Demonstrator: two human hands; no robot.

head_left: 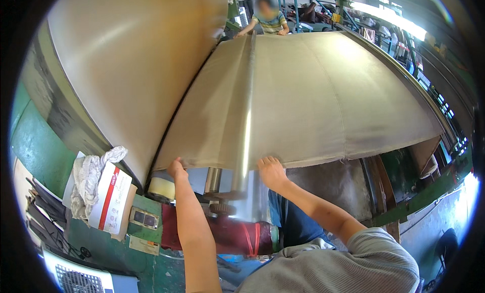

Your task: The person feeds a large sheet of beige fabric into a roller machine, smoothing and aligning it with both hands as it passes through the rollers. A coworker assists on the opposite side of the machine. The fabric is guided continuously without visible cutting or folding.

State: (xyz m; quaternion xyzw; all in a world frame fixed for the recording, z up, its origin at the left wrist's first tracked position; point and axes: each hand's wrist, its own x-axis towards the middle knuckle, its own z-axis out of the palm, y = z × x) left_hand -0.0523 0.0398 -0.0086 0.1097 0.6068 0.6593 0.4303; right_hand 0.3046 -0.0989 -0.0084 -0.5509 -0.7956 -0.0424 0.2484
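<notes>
A wide beige fabric sheet [298, 101] stretches away from me, with a seam running along its right part. My left hand [177, 168] is closed on its near edge at the left corner, close to the big drum. My right hand [273, 172] is closed on the same edge, just right of a long metal roller [247, 101] that lies over the sheet. Beneath the edge, between my hands, a shorter metal shaft end [214, 181] and a toothed gear [222, 209] show. The fingers of both hands are partly hidden by the cloth.
A large brown drum [131, 55] rises on the left. Across the sheet, another person [270, 22] has hands at its far edge. A box [112, 197] with a white rag [91, 179], a switch panel [145, 218] and a dark red roll [227, 237] stand nearby. Machine rails [399, 68] run right.
</notes>
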